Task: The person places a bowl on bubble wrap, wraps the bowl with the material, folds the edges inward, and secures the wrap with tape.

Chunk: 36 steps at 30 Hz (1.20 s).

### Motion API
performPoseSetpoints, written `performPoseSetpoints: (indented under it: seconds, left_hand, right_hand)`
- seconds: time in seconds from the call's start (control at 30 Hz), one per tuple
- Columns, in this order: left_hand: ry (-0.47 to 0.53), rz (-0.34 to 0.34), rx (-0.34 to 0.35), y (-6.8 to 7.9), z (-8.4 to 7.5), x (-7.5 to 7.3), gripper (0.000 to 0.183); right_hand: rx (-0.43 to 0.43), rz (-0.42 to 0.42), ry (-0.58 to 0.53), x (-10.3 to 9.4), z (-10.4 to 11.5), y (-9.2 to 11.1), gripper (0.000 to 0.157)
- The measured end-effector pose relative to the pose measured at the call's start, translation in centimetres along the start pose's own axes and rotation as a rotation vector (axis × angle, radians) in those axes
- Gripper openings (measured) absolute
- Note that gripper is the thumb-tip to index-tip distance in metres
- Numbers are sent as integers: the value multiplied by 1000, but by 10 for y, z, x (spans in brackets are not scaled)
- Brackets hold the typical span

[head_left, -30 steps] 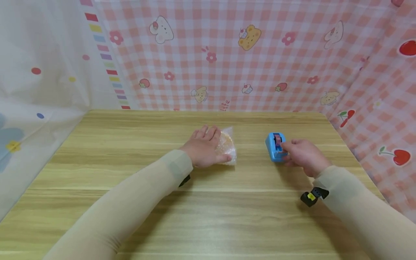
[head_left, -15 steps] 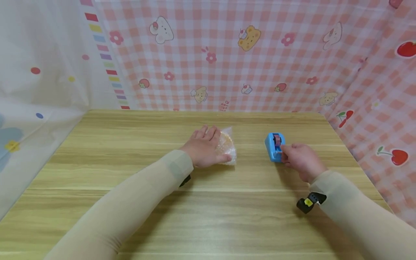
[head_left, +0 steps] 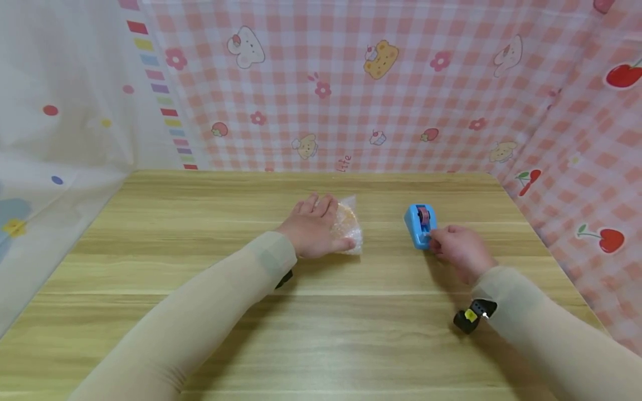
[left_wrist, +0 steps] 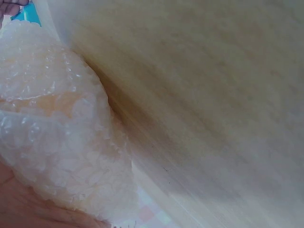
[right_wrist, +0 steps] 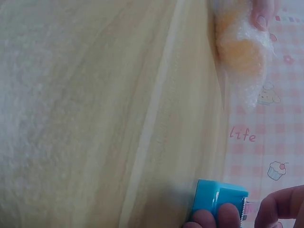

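Note:
A bubble-wrapped bundle (head_left: 348,227) lies on the wooden table, with something orange showing through the clear wrap (right_wrist: 240,59). My left hand (head_left: 315,229) rests flat over it, fingers spread and thumb along its near side, hiding its left part. To the right stands a small blue tape dispenser (head_left: 415,227) carrying a roll of pink tape (head_left: 424,216). At its near end, my right hand (head_left: 463,252) pinches the end of the tape (right_wrist: 251,207) just off the toothed cutter. In the right wrist view, its other fingers lie against the dispenser's body (right_wrist: 213,194).
Wood-grain tabletop (head_left: 321,334) spreads in front of and around both hands. A pink gingham cloth (head_left: 321,83) hangs behind the table and on the right, a white one (head_left: 75,145) on the left. Black wrist cameras (head_left: 468,317) hang below the sleeves.
My right hand has drawn slightly toward me, from beside the tape roll to the dispenser's near end. The left hand stays on the bundle. The whole head view has shifted slightly.

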<state>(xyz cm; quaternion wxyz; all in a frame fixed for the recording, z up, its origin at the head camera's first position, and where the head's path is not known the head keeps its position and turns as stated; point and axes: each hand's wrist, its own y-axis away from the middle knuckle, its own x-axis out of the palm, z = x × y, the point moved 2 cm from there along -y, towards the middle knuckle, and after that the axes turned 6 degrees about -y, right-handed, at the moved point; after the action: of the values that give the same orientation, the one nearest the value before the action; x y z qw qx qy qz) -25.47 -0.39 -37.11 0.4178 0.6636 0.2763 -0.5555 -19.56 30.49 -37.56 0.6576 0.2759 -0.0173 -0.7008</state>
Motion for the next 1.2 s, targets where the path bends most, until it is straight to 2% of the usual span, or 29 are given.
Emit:
performPoseSetpoints:
  seconds: [0.37,0.8,1.2]
  left_hand:
    - [-5,0,5,-1,1,1,115]
    - [-9,-14,10,-1,0,0,116]
    - [-8,-6,11,-2,1,2,116]
  right_hand:
    - [31,56,-34,-3,-1,-3,35]
    - [88,129,88,-8,-4,-5,54]
    - [113,147,85,-9,-4,-7,52]
